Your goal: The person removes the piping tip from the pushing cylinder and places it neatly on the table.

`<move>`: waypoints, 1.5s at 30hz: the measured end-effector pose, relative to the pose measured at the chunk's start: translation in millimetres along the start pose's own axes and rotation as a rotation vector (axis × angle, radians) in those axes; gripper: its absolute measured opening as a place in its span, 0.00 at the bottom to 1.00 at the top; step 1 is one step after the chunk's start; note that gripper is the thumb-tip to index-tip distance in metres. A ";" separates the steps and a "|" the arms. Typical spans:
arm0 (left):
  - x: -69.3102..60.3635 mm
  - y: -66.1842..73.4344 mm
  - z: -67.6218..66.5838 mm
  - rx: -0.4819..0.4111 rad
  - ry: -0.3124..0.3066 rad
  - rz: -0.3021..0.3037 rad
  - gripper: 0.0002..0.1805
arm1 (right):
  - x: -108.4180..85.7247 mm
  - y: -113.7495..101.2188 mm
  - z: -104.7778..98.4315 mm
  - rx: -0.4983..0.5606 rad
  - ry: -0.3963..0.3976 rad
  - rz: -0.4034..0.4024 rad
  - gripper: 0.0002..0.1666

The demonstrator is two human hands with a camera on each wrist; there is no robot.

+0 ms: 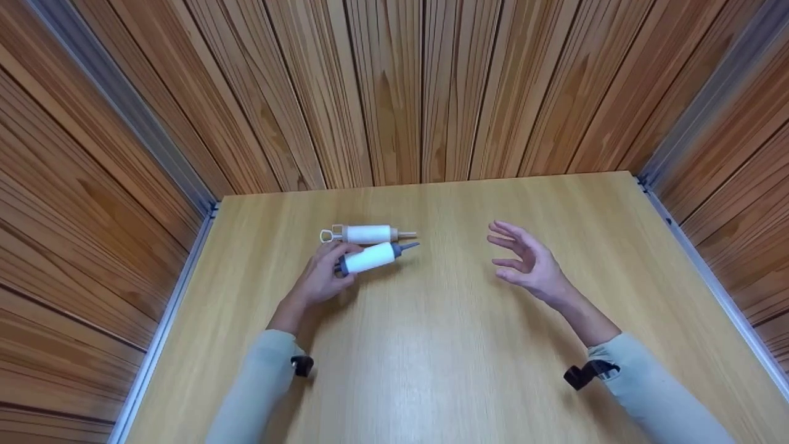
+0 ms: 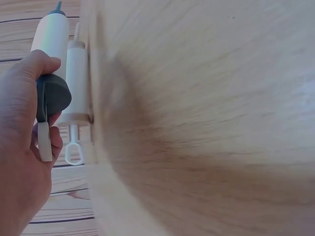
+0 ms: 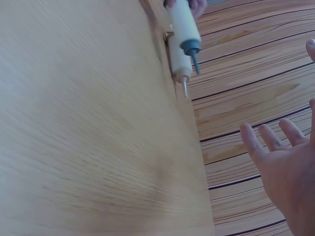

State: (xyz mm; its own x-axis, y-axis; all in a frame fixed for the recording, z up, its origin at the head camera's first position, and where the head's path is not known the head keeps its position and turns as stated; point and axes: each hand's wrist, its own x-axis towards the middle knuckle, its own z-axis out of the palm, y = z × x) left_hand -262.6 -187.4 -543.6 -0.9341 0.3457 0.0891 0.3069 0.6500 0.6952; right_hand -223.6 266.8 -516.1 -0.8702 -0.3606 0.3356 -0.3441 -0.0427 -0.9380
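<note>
My left hand [image 1: 323,271] grips the grey rear end of a white hand pump [image 1: 371,258] with a grey tapered nozzle pointing right. In the left wrist view, the thumb lies over the pump's body and a white handle piece [image 2: 44,142] shows below the grey cap. This pump is held above the table, its shadow beneath. Just behind it, a second white hand pump [image 1: 368,234] with beige ends lies on the tabletop, its ring handle to the left. Off to the right, my right hand [image 1: 533,265] hovers with fingers spread, holding nothing.
The light wooden table [image 1: 425,345] runs back to a wood-plank wall [image 1: 400,92]. Metal rails [image 1: 166,308] border its left and right sides, with plank panels beyond. A dark strap camera [image 1: 582,374] sits on the right sleeve.
</note>
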 end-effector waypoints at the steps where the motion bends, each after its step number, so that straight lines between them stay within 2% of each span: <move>1: -0.7 1.7 -0.5 -0.001 0.000 0.001 0.27 | -0.9 1.4 1.4 0.008 0.000 0.009 0.51; 5: -2.9 8.8 -1.4 0.006 -0.003 0.017 0.27 | -4.3 9.4 8.9 0.021 -0.019 0.037 0.49; 12: -4.9 18.9 0.9 0.041 0.006 0.092 0.27 | -8.8 20.7 24.9 0.016 -0.090 0.077 0.47; 23: -0.5 37.0 10.8 0.022 0.016 0.175 0.26 | -9.6 26.8 39.9 -0.008 -0.108 0.139 0.46; 29: 4.7 46.7 18.2 0.026 0.001 0.206 0.25 | -7.0 29.4 44.3 0.023 -0.088 0.118 0.43; 36: 6.9 53.4 24.9 0.020 -0.025 0.214 0.25 | -3.9 28.8 47.6 0.037 -0.054 0.135 0.43; 45: 7.3 66.7 23.6 0.036 -0.024 0.297 0.25 | -0.2 30.8 50.4 0.011 -0.035 0.116 0.39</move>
State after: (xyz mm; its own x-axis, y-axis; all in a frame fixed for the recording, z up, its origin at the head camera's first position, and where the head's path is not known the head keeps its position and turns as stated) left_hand -244.7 -125.6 -513.4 -0.7979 0.5401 0.2677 0.5729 0.5416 0.6151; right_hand -216.3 218.6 -549.4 -0.8910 -0.3959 0.2221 -0.2382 -0.0088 -0.9712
